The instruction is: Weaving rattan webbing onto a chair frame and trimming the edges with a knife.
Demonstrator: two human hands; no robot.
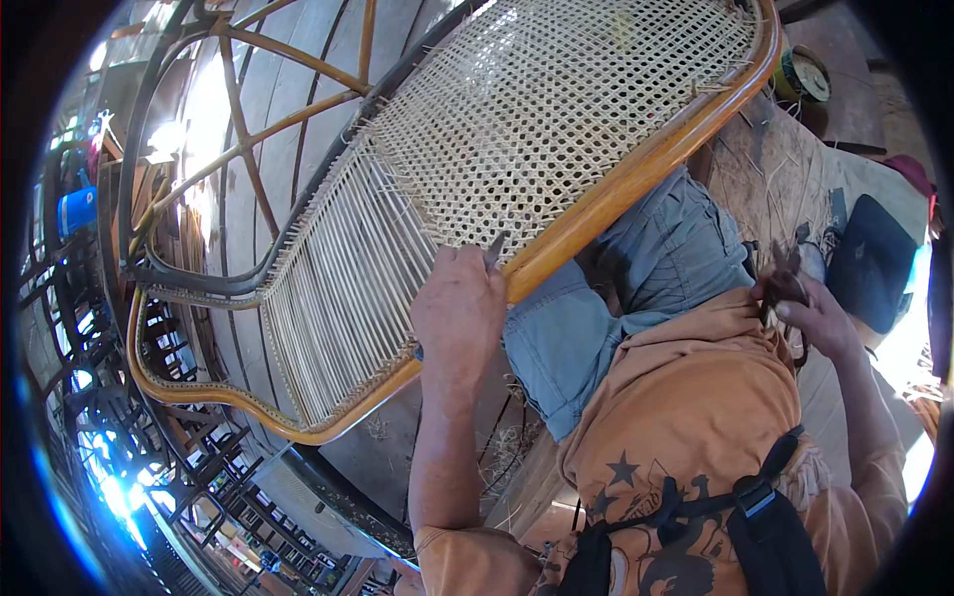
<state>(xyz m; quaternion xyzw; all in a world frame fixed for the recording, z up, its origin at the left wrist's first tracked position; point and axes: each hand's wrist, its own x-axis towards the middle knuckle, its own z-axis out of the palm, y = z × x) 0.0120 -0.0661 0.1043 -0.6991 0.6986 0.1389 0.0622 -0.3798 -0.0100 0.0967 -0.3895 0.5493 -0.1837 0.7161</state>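
A long seat frame of glossy orange-brown rattan (pixel 636 189) slants across the view, its near rail above my knees. Woven cane mesh (pixel 556 119) fills its upper right part, while parallel cane strands (pixel 343 288) run across the lower left. My left hand (pixel 459 308) is closed at the near rail, around a pointed tool (pixel 497 245). Its grey metal tip shows above the fist, over the mesh edge, and a bit of blue shows below. Off to the right by my hip, my right hand (pixel 820 313) is closed around a dark brown thing (pixel 785 286) whose kind I cannot make out.
Beyond the seat stands another bent rattan frame (pixel 243 144) on the plank floor. A round tin (pixel 802 74) sits at the upper right, near cane scraps on a wooden surface (pixel 770 169). A blue container (pixel 77 212) and stacked dark frames (pixel 199 467) occupy the left side.
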